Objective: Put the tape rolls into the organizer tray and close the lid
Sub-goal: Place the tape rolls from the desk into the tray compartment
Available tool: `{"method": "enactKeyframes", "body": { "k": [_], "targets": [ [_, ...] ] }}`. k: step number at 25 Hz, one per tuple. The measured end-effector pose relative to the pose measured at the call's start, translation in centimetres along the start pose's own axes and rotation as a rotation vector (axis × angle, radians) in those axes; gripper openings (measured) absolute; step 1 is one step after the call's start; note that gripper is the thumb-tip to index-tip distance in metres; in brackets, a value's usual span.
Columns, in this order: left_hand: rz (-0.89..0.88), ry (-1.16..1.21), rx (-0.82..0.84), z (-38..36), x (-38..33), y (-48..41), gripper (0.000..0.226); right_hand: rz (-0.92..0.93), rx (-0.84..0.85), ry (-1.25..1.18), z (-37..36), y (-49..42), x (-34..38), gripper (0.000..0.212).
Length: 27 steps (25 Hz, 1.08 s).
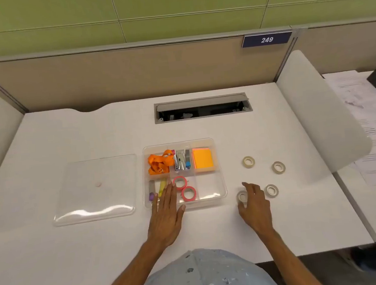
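Note:
A clear organizer tray (218, 162) sits mid-desk, with two pink tape rolls (180, 182) (188, 193) in its front middle compartment. The front right compartment holds nothing. Several clear tape rolls lie on the desk to its right: one (249, 161), one (278, 167), one (271, 190), and one (241, 196) under my right hand's fingers. My right hand (255, 204) curls around that roll, thumb and fingers touching it. Flat and open, my left hand (167, 214) rests over the tray's front edge. The clear lid (95, 189) lies left of the tray.
The tray's other compartments hold an orange lanyard (159, 163), staplers (180, 160), orange sticky notes (202, 159) and markers (161, 186). A cable slot (202, 108) opens at the desk's back. A white side divider (316, 113) stands right, with papers (372, 126) beyond it.

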State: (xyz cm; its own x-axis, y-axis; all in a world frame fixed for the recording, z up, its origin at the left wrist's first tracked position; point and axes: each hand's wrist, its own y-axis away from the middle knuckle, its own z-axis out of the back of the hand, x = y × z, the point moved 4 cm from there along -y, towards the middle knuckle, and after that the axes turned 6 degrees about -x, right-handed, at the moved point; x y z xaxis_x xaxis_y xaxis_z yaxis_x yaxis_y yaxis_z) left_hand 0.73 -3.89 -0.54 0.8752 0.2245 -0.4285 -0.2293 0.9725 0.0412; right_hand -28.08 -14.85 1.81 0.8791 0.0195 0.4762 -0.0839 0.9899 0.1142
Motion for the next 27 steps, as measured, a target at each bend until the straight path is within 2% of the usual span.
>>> {"method": "enactKeyframes", "body": {
  "k": [2,6,10,14,18,23,25,27],
  "targets": [
    [0.004,-0.033,-0.011,0.2,0.0,0.0,0.072,-0.015,0.030,0.049,-0.2,0.1,0.1,0.064],
    [0.029,-0.053,0.006,0.0,-0.2,0.1,0.071,-0.035,0.060,0.041,-0.7,-0.1,-0.3,0.050],
    [0.053,-0.027,0.002,0.0,-0.1,0.1,0.071,-0.060,-0.040,-0.094,0.2,-1.5,0.5,0.047],
    [0.071,0.007,-0.022,-0.1,-0.3,0.1,0.074,0.162,-0.172,-0.128,1.2,-2.4,3.6,0.042],
    [0.094,0.015,-0.012,-0.2,-0.3,0.0,0.074,0.359,-0.045,0.119,-0.5,-2.8,7.1,0.037],
    [0.115,0.027,0.026,-0.3,-0.1,0.0,0.076,0.428,0.124,0.289,-2.9,-2.6,8.6,0.048],
    [0.121,0.038,0.035,-0.4,0.0,0.0,0.077,0.435,0.073,0.275,-2.7,-2.4,8.5,0.047],
    [0.111,0.046,0.025,-0.4,0.0,0.0,0.077,0.420,-0.060,0.181,-1.7,-2.3,7.9,0.038]
  ]
}}
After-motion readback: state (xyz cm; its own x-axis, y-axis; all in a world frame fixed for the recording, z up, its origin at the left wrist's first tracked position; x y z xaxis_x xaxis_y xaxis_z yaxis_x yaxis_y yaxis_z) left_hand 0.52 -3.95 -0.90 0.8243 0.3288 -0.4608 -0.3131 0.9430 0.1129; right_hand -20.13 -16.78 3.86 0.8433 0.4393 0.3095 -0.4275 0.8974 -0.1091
